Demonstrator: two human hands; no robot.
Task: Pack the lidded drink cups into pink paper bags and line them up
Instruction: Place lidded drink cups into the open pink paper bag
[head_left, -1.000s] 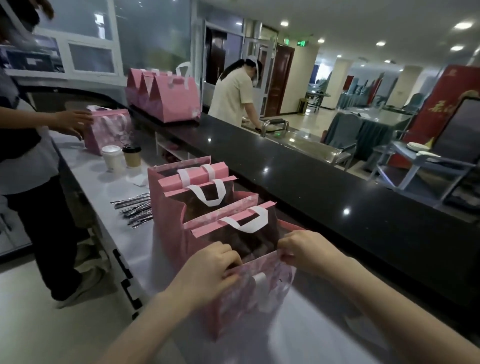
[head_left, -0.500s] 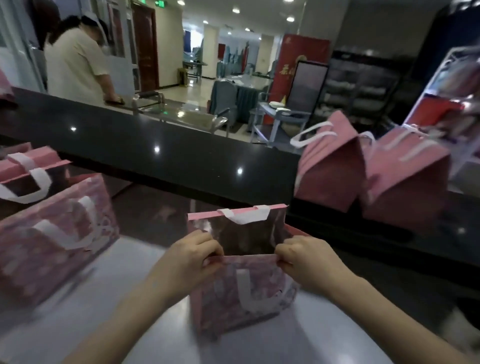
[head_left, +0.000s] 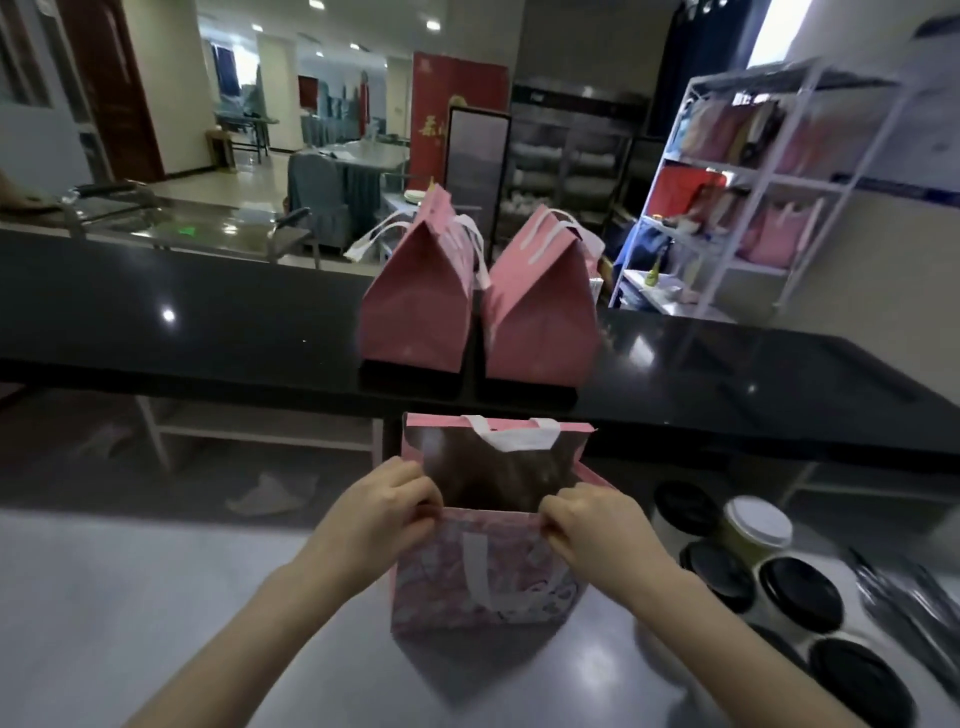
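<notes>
An open pink paper bag (head_left: 483, 582) with white handles stands on the grey counter (head_left: 156, 613) in front of me. My left hand (head_left: 379, 514) pinches the near rim at its left corner and my right hand (head_left: 592, 525) pinches it at the right corner, holding the mouth apart. The inside looks dark brown and I cannot tell what is in it. To the right stand several lidded cups: one with a white lid (head_left: 758, 525) and several with black lids (head_left: 800, 592). Two closed pink bags (head_left: 415, 306) (head_left: 540, 317) sit side by side on the raised black ledge behind.
The black ledge (head_left: 208, 322) runs across the view above the counter. Silver packets or utensils (head_left: 909, 597) lie at the far right edge. A white wire shelf rack (head_left: 769, 197) with pink and red bags stands beyond the ledge on the right.
My view has swung to the right: the row of open bags on the left is gone from sight, and the cups on the right have come into view. Both hands keep their grip on the bag's rim.
</notes>
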